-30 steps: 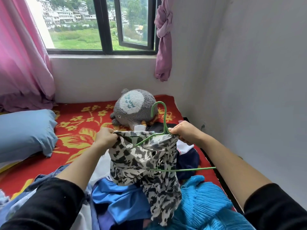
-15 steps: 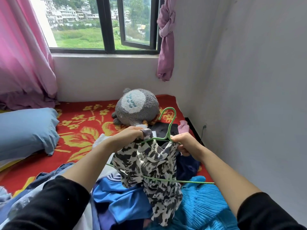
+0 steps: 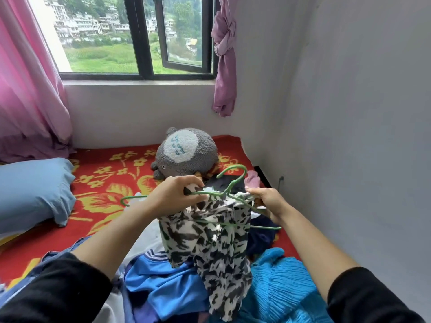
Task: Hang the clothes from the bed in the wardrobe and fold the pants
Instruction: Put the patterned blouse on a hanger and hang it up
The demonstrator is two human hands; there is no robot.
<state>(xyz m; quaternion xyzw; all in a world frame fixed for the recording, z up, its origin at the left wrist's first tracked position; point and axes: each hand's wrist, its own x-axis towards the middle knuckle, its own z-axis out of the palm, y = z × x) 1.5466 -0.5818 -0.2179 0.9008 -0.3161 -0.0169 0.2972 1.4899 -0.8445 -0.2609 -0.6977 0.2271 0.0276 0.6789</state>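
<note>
A black-and-white patterned garment (image 3: 210, 243) hangs over a thin green hanger (image 3: 229, 185) above the bed. My left hand (image 3: 177, 194) pinches the garment's top edge against the hanger's left arm. On the other side, my right hand (image 3: 268, 201) grips the right shoulder of the garment together with the hanger wire. The hanger's hook points up and back. Beneath lies a pile of clothes: a blue sports top (image 3: 161, 287), a turquoise pleated piece (image 3: 284, 285), dark navy fabric (image 3: 261, 238) and denim (image 3: 58, 255).
A grey plush toy (image 3: 186, 152) sits on the red flowered bedspread (image 3: 112, 183) near the wall. A blue pillow (image 3: 32, 187) lies at the left. Pink curtains (image 3: 28, 89) flank the window. The white wall (image 3: 349, 136) runs close along the right.
My left hand moved right and up to the garment's neckline. The hanger tilted, its left end now poking out to the left, and my right hand shifted right.
</note>
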